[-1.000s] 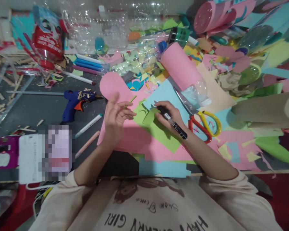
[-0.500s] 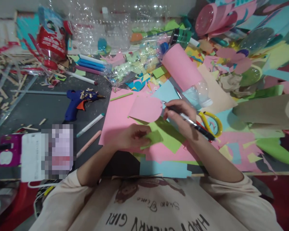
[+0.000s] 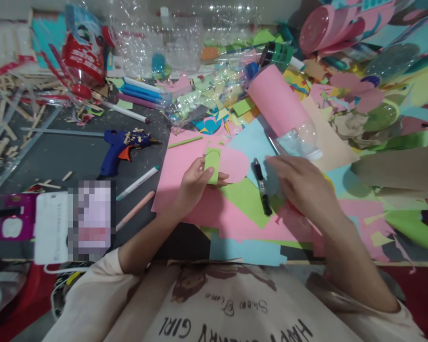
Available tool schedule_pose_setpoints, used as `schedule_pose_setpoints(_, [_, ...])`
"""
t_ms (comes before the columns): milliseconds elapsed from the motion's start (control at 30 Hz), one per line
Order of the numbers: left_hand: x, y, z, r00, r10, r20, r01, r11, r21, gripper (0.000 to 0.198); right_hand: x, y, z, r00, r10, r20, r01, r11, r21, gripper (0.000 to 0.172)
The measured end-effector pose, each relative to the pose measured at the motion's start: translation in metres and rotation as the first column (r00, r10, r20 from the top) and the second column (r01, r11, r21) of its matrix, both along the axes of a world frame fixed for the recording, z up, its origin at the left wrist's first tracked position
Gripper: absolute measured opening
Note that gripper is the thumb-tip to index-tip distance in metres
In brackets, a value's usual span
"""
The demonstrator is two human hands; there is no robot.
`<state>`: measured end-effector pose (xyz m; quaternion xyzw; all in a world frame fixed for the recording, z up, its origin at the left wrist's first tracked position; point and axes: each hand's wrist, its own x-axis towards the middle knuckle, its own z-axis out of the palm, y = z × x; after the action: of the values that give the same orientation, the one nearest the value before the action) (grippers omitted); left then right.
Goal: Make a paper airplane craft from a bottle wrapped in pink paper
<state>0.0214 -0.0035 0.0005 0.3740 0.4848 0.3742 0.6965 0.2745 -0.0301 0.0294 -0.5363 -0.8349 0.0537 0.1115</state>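
My left hand (image 3: 198,179) is closed on a small green paper piece (image 3: 212,167), thumb in front; a thin curved line shows near its top edge. Behind it lies a pink paper piece with a rounded end (image 3: 235,164). A black pen (image 3: 262,187) rests on the paper to the right, out of both hands. My right hand (image 3: 303,187) is smeared by motion above yellow-handled scissors (image 3: 328,180), which it mostly covers; whether its fingers hold anything is not visible. A larger green sheet (image 3: 248,202) lies below the pen.
A blue glue gun (image 3: 116,149) lies left, near two markers (image 3: 137,183). A pink-wrapped bottle (image 3: 278,99) lies behind the paper. Clear plastic bottles (image 3: 157,42) and paper scraps crowd the back. A brown paper roll (image 3: 395,164) is at right; wooden sticks (image 3: 3,128) lie far left.
My right hand has let go of the pen, now lying on the paper, and moved right over the scissors. My left hand has raised the green paper piece forward, over the pink piece.
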Motion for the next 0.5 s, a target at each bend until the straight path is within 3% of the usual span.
schedule_pose_setpoints(67, [0.0,-0.003,-0.001,1.0,-0.005,-0.003,0.005,0.999,0.032,0.036,0.015,-0.016,0.008,0.982,-0.17,0.088,0.169,0.985,0.013,0.035])
schedule_pose_setpoints(133, [0.0,-0.005,-0.002,1.0,-0.011,-0.009,0.011,0.998,0.054,0.039,0.033,-0.03,0.01,0.95,-0.246,0.192,0.256,0.966,-0.026,0.035])
schedule_pose_setpoints(267, [0.0,-0.007,-0.003,0.999,-0.017,-0.04,0.021,0.996,0.087,0.044,0.057,-0.042,-0.003,0.934,-0.253,0.25,0.291,0.948,-0.127,0.044])
schedule_pose_setpoints(500, [0.0,-0.007,0.001,0.999,-0.042,0.0,0.041,0.996,0.078,0.048,0.06,-0.037,-0.021,0.95,-0.206,0.235,0.26,0.939,-0.226,0.057])
